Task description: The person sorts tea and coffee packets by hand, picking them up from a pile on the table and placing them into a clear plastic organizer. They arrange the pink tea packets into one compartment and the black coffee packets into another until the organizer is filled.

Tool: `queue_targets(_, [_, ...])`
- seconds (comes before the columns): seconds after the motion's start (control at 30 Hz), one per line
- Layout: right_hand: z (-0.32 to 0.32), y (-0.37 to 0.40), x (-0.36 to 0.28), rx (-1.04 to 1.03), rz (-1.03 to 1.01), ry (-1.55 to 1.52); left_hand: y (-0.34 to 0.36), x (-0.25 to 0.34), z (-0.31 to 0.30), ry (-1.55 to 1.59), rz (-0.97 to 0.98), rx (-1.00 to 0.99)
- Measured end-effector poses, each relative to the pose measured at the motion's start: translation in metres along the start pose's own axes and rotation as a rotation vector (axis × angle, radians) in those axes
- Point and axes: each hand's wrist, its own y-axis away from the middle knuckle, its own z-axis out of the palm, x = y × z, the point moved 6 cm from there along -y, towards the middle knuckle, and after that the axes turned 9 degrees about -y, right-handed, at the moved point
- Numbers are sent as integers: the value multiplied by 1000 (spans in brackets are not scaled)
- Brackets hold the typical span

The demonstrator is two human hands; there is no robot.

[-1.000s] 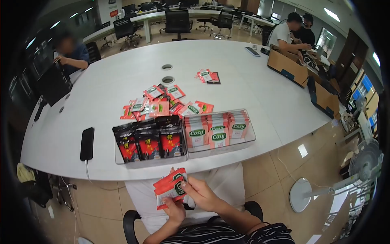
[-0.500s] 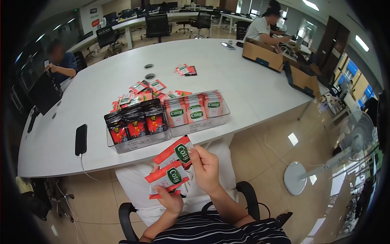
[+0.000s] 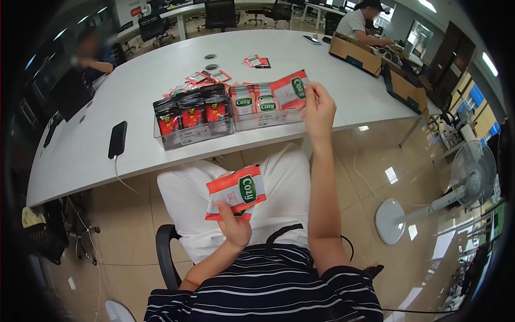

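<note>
My left hand [image 3: 235, 228] is closed on a few red-and-white Cozy tea sachets [image 3: 236, 188] above my lap, the thumb lying over the top one. Pinched by its right edge in my right hand [image 3: 320, 110], another Cozy sachet [image 3: 287, 92] is held up in front of the right end of a clear plastic bin [image 3: 268, 119]. That bin holds upright rows of Cozy sachets [image 3: 243, 102]. To its left, a second clear bin [image 3: 190, 138] is packed with black-and-red sachets [image 3: 193, 114].
Loose sachets [image 3: 206, 77] lie behind the bins, with a smaller pile [image 3: 255, 61] farther back. A phone [image 3: 118, 138] on a cable rests at left. Open cardboard boxes [image 3: 354, 53] stand at right near a seated person [image 3: 357, 27]. A fan [image 3: 472, 174] stands on the floor.
My right hand has carried one sachet away from the stack, forward to the right-hand bin. My left hand still holds the others over my lap. The view has tilted downward.
</note>
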Motion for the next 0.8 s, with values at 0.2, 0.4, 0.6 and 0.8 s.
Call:
queue_targets(0.2, [54, -42, 28, -559, -201, 437, 6, -23, -11, 237, -192, 216])
queue_targets(0.4, [111, -31, 72, -871, -259, 582, -5, -27, -14, 212, -166, 143])
queue_targets(0.6, [130, -21, 54, -890, -643, 760, -13, -22, -19, 133, -141, 142])
queue_targets(0.8, [135, -26, 52, -887, -672, 785, -19, -42, -20, 69, -205, 163])
